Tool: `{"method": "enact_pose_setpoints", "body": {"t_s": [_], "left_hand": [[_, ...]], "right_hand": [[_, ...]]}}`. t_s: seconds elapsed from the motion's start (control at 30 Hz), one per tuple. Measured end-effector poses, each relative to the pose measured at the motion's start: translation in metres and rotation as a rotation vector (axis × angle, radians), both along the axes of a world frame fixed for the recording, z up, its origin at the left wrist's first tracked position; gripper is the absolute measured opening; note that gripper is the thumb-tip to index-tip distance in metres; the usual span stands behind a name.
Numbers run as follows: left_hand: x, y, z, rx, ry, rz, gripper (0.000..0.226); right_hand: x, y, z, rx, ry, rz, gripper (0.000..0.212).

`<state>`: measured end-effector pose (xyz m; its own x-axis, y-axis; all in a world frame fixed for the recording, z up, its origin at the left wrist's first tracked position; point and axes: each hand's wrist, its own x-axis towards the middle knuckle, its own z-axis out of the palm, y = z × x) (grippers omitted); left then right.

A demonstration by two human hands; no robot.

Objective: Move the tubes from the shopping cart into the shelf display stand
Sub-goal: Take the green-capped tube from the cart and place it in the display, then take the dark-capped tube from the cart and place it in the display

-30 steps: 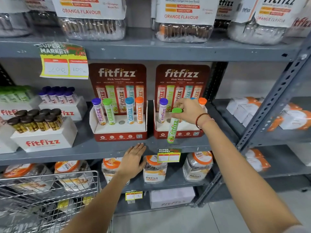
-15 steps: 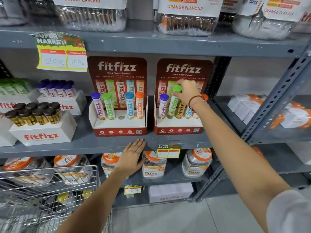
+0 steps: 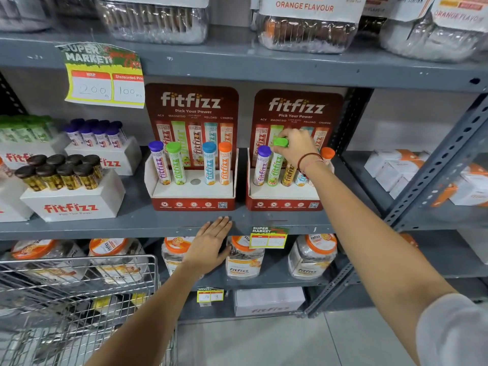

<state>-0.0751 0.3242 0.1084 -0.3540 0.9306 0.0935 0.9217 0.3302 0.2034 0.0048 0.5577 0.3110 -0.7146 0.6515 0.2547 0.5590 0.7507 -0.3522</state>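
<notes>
Two red fitfizz display stands sit side by side on the middle shelf. In the right stand (image 3: 284, 204), my right hand (image 3: 297, 147) grips the cap of a green-capped tube (image 3: 276, 167) that stands upright in the second slot, beside a purple-capped tube (image 3: 262, 165). A brown tube, a blue tube and an orange-capped tube (image 3: 328, 153) are partly hidden behind my wrist. The left stand (image 3: 192, 204) holds purple, green, blue and orange tubes, with its middle hole (image 3: 195, 181) empty. My left hand (image 3: 210, 245) rests flat, fingers spread, against the shelf's front edge. The wire shopping cart (image 3: 79, 299) is at the lower left.
White fitfizz boxes with brown-capped bottles (image 3: 59, 171) and purple-capped tubes (image 3: 96, 134) stand left of the stands. A yellow price tag (image 3: 104, 76) hangs from the upper shelf. Jars (image 3: 244, 257) fill the lower shelf. A grey perforated upright (image 3: 433, 170) runs diagonally at the right.
My right hand carried the green-capped tube up from in front of the right stand and set it upright into the second slot. The left hand stayed on the shelf edge.
</notes>
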Motion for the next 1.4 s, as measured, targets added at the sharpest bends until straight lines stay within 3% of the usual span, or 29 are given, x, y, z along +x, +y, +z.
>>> {"method": "enact_pose_setpoints", "body": {"t_s": [0.43, 0.57, 0.7, 0.87, 1.03, 1.23, 1.4], "left_hand": [[0.000, 0.000, 0.003, -0.013, -0.017, 0.008, 0.057], [-0.001, -0.003, 0.009, 0.032, -0.056, 0.023, 0.053], [-0.007, -0.019, 0.022, 0.141, -0.072, 0.074, 0.045], [-0.020, -0.067, 0.037, 0.290, -0.107, 0.221, 0.036], [-0.022, -0.145, 0.027, 0.344, -0.148, 0.419, 0.031], [-0.011, -0.249, -0.011, 0.249, -0.246, 0.766, 0.035], [0.010, -0.318, -0.047, 0.155, -0.312, 0.967, 0.032]], "right_hand": [[0.004, 0.005, -0.015, 0.032, -0.084, -0.055, 0.050], [0.011, 0.000, -0.016, 0.027, 0.122, -0.068, 0.052], [0.011, -0.031, -0.031, 0.080, 0.317, -0.036, 0.034], [-0.019, -0.102, -0.066, 0.036, 0.376, 0.168, 0.021], [-0.063, -0.185, -0.110, -0.083, 0.234, 0.432, 0.020], [-0.106, -0.291, -0.179, -0.209, -0.008, 0.748, 0.017], [-0.124, -0.357, -0.247, -0.243, -0.327, 0.938, 0.018]]}}
